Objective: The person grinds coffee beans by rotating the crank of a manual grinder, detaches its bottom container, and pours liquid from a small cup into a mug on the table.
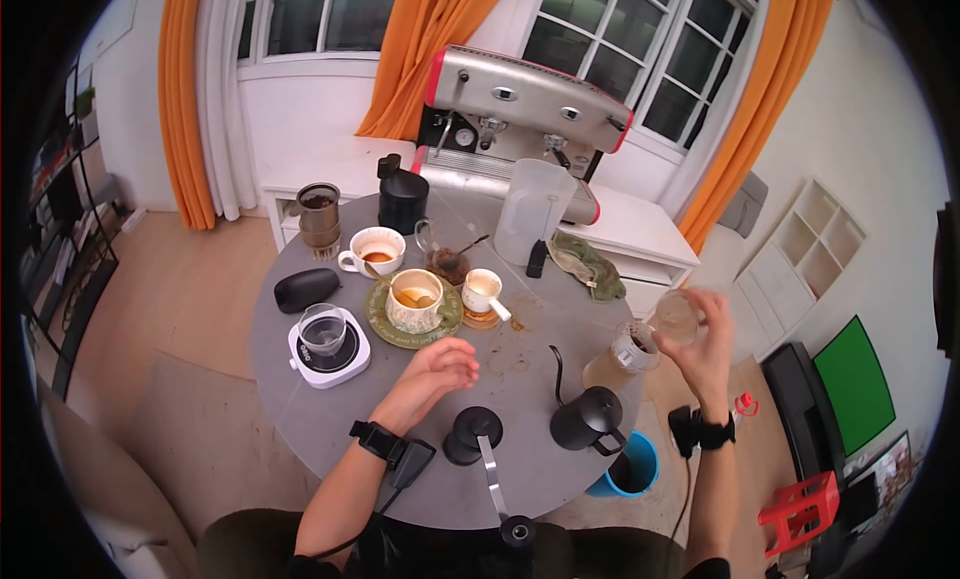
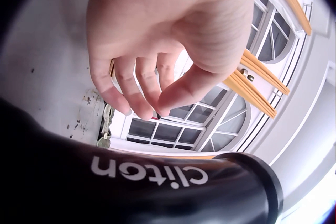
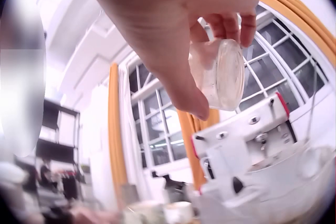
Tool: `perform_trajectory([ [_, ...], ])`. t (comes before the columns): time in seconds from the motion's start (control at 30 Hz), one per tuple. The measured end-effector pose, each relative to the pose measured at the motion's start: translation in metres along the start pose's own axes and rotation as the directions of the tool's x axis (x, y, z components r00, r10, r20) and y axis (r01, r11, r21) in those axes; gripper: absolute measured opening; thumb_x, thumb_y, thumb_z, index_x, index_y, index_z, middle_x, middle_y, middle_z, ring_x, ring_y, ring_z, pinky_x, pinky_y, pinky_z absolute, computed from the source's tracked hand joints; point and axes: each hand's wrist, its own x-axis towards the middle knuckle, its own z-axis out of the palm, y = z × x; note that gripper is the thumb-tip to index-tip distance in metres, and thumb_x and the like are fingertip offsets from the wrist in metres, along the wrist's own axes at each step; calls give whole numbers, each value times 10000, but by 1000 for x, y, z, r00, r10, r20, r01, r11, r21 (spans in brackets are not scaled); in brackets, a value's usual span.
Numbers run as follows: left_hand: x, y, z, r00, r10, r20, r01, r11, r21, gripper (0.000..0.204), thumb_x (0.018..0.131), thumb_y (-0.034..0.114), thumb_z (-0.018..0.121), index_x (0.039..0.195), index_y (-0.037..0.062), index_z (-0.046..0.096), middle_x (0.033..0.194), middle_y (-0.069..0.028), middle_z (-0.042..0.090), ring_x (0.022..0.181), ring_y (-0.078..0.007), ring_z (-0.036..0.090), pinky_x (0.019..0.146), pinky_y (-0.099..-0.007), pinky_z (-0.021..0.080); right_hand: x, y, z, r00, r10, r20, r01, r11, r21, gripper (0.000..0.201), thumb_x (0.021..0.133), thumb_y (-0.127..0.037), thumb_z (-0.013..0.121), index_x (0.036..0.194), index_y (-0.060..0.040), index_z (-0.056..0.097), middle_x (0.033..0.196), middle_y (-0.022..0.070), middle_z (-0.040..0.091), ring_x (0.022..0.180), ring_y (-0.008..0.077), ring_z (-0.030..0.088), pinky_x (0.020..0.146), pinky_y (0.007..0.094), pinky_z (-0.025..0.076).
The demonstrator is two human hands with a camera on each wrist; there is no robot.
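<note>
In the head view, the right hand [image 1: 708,357] holds a small clear glass [image 1: 676,317] between thumb and fingers, above the table's right edge. Just left of it stands a glass carafe [image 1: 607,367] with something dark at its mouth. Seen from the right wrist, the hand [image 3: 168,24] pinches the glass [image 3: 227,74], tilted on its side. The left hand [image 1: 425,381] hovers over the table, loosely bent and holding nothing, near the green plate [image 1: 378,324] and the black hand grinder [image 1: 463,441]. In the left wrist view its fingers [image 2: 126,85] hang beside a black cylinder [image 2: 152,179] with white lettering.
Round grey table [image 1: 400,459] carries a black gooseneck kettle [image 1: 585,419], white cups [image 1: 378,249], a scale with a glass [image 1: 330,349], a clear pitcher [image 1: 533,204] and a green cloth [image 1: 590,267]. A blue bin [image 1: 640,466] stands below right; an espresso machine [image 1: 520,104] stands behind.
</note>
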Motion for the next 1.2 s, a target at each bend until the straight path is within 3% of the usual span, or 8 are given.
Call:
perform_trajectory([
  [0.03, 0, -2, -1, 1000, 4, -8, -4, 1000, -1, 334, 812, -66, 548, 1124, 45, 507, 999, -69, 601, 939, -157, 593, 859, -292, 479, -7, -8, -3, 984, 178, -10, -175, 976, 126, 536, 553, -62, 807, 1046, -32, 600, 983, 80, 560, 937, 243, 569, 808, 355, 474],
  [0.1, 1, -4, -3, 1000, -14, -7, 14, 1000, -9, 330, 811, -57, 554, 1122, 46, 508, 997, -67, 602, 936, -154, 593, 861, -288, 479, -25, -20, 3, 974, 229, 0, -220, 936, 276, 575, 564, -116, 861, 1049, -17, 571, 980, 71, 570, 881, 181, 585, 810, 329, 492],
  [0.17, 2, -6, -5, 1000, -17, -6, 16, 1000, -6, 329, 813, -54, 554, 1123, 46, 508, 998, -66, 602, 935, -154, 592, 862, -289, 478, -40, -63, 3, 882, 418, 219, -454, 625, 635, 639, 563, -183, 891, 1065, -3, 538, 995, 73, 591, 862, 154, 602, 755, 311, 510],
  [0.3, 1, -8, -6, 1000, -26, -7, 26, 1000, -6, 323, 813, -47, 556, 1118, 49, 509, 996, -64, 602, 936, -150, 590, 867, -289, 473, -79, -91, 31, 911, 288, 296, -393, 824, 408, 666, 565, -246, 902, 1062, -5, 529, 921, 96, 622, 825, 190, 639, 706, 326, 527],
  [0.43, 2, -10, -9, 999, -29, -15, 29, 1000, -3, 319, 812, -44, 557, 1113, 52, 510, 992, -62, 601, 937, -146, 586, 869, -289, 471, -104, -113, 62, 889, 289, 354, -411, 844, 343, 635, 558, -251, 884, 1037, -12, 543, 937, 152, 631, 802, 303, 651, 705, 366, 526],
  [0.5, 2, -11, -9, 999, -32, -11, 32, 999, -4, 320, 811, -43, 560, 1111, 54, 509, 990, -60, 601, 938, -144, 584, 871, -287, 471, -112, -116, 77, 898, 226, 377, -318, 926, 203, 610, 579, -262, 868, 1035, -14, 547, 947, 150, 635, 813, 345, 647, 679, 403, 524],
  [0.73, 1, -12, -10, 999, -34, -20, 33, 999, -19, 326, 809, -47, 559, 1115, 51, 506, 991, -61, 600, 938, -145, 584, 869, -292, 473, -118, -104, 108, 841, 212, 498, -319, 938, 138, 584, 622, -284, 829, 1059, -17, 548, 963, 176, 645, 772, 388, 651, 662, 447, 519],
  [1.2, 2, -12, -8, 999, -33, -14, 32, 999, -27, 334, 795, -57, 555, 1109, 45, 507, 983, -65, 604, 945, -153, 586, 876, -297, 470, -115, -105, 104, 780, 230, 582, -339, 937, 85, 645, 629, -309, 841, 1101, 4, 533, 1026, 190, 635, 795, 387, 659, 665, 444, 516],
])
